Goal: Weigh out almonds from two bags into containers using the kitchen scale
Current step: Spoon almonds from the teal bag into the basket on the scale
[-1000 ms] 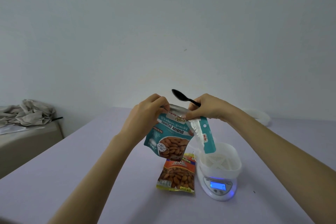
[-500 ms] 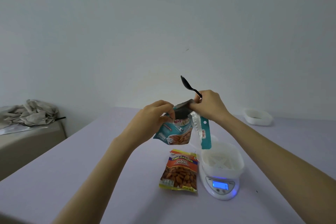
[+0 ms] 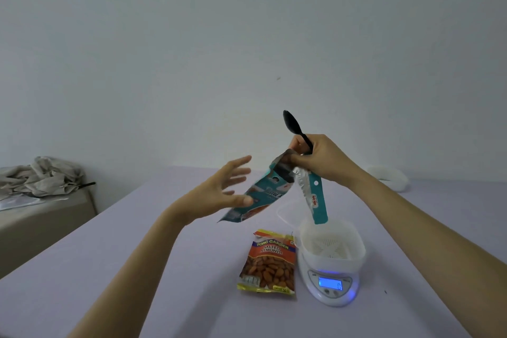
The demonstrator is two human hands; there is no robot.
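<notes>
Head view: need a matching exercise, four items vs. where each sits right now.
Things:
1. teal almond bag
2. red almond bag
3. white container
4. black spoon

Places:
A. on the scale
B. lying flat on the table
C. sticking up out of the right hand
D. hanging in the air, pinched at its top

Pairs: 1-D, 2-B, 3-A, 4-C

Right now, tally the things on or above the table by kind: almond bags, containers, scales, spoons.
Almond bags: 2, the teal bag and the red bag
Containers: 2, the near container and the far container
Scales: 1, the scale
Spoons: 1, the black spoon
Total: 6
</notes>
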